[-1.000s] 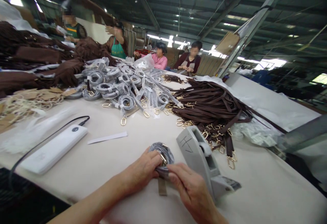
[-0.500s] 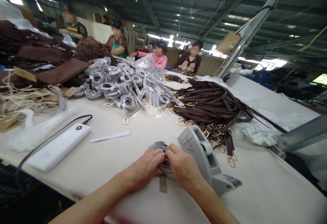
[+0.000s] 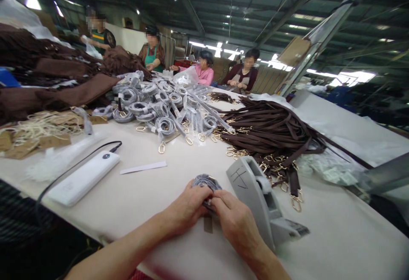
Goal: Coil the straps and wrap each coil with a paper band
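Both my hands close around a coiled grey strap [image 3: 204, 180], which rests on the table in front of me. My left hand [image 3: 188, 205] grips the coil's left side, thumb over the top. From the right, my right hand [image 3: 234, 216] pinches its near edge, fingertips meeting my left thumb. What lies right under the fingertips is hidden. A short piece of brownish tape [image 3: 208, 224] shows below the coil. Just right of my right hand stands a grey tape dispenser [image 3: 251, 190] with marker writing on its side.
Wrapped grey strap coils [image 3: 166, 124] are heaped ahead, with brown straps [image 3: 271, 126] bearing gold clasps to the right. A white power bank [image 3: 84, 180] with a black cable and a paper strip [image 3: 143, 167] lie left. Brown fabric [image 3: 67, 94] is piled far left; several co-workers sit or stand beyond.
The view has shifted slightly, so the table's things appear a little further right. My right hand has turned and moved slightly down at the coil; both hands keep hold.
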A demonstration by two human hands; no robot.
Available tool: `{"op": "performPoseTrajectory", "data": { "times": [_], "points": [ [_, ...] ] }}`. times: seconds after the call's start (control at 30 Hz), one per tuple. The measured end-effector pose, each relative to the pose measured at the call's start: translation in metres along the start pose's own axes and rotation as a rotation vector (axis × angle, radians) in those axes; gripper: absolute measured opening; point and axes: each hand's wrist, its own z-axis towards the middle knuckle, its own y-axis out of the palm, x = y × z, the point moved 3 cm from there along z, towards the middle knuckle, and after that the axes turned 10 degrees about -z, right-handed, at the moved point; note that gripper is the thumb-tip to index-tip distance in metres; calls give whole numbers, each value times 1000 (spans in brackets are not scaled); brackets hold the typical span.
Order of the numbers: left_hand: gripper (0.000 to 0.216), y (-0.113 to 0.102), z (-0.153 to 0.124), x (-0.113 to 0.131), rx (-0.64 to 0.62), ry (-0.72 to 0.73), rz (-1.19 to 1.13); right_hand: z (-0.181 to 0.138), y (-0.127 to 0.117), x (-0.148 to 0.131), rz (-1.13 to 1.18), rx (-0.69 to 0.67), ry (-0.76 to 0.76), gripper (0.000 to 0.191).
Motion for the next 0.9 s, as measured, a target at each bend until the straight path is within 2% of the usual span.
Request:
{"op": "performPoseTrajectory", "data": {
  "times": [0.2, 0.33, 0.5, 0.57, 0.73, 0.8, 0.9],
  "points": [
    [18, 6, 1, -4, -14, -6, 5, -9, -2, -4, 26, 141, -35, 20],
    [18, 7, 1, -3, 2, -10, 8, -15, -3, -6, 100, 131, -58, 20],
    [17, 6, 1, -1, -11, -3, 21, -16, -6, -7, 84, 141, -86, 20],
    [16, 6, 2, 0, -18, -2, 28, -16, -12, -5, 114, 114, -93, 20],
    [18, 7, 3, -1, -23, -3, 24, -20, -27, -4, 93, -156, -187, 22],
    [17, 6, 3, -1, -26, -3, 19, -22, -28, -5, -10, -137, -233, 15],
    [16, 6, 3, -2, -25, -8, 16, -21, -23, -10, -125, -77, -283, 16]
  ]
}}
